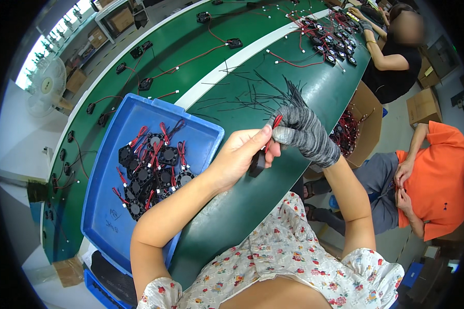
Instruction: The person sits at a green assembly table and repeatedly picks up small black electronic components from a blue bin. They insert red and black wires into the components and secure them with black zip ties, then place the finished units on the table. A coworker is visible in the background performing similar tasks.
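My bare left hand [242, 152] is closed around a small black fan [257, 165], seen edge-on below the fingers. The fan's folded red wires [277, 122] stick up between my two hands. My right hand [307, 134], in a grey striped glove, pinches at these wires, touching the left fingertips. Thin black ties [294, 92] fan out above the glove, and others lie loose on the green table [227, 206]; whether the glove grips some is hidden. A blue tray [100, 201] at left holds several black fans [144, 175] with bundled red wires.
A green conveyor belt [185, 46] beyond the white strip carries spaced-out fans. More fans [330, 41] are piled at the far right, near a person in black [397, 62]. A cardboard box [368, 129] of red wires stands beside the table. A person in orange [438, 180] sits at right.
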The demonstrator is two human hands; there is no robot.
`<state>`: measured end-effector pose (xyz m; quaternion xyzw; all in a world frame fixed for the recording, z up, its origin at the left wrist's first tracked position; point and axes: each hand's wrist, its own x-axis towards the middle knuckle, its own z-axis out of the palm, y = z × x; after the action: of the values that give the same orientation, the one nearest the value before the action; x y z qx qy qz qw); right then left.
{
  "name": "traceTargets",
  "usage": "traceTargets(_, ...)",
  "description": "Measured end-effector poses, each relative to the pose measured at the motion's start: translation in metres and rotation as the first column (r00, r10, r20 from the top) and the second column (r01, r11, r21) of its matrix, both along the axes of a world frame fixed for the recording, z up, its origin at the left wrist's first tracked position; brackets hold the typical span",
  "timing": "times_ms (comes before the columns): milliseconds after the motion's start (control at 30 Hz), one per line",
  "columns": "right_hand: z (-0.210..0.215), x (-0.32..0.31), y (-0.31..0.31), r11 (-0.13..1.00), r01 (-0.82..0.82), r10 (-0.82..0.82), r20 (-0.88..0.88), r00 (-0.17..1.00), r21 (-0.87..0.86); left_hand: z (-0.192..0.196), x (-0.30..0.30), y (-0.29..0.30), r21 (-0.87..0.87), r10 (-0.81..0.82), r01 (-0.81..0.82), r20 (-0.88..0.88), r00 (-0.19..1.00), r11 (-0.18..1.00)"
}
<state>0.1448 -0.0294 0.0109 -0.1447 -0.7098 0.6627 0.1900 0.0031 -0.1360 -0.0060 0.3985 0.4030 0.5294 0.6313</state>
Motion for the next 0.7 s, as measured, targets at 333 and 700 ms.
traceTargets(333, -0.007, 0.006, -0.002, 0.997, 0.055, -0.058, 0.042, 0.997, 0.062, -0.003, 0.0, 0.003, 0.004, 0.001, 0.0, -0.145, 0.989, 1.0)
traceTargets(700, -0.008, 0.008, 0.0, 0.994, 0.055, -0.057, 0.026, 0.998, 0.09, 0.002, 0.0, 0.003, -0.102, 0.001, -0.003, -0.02, 1.0, 0.995)
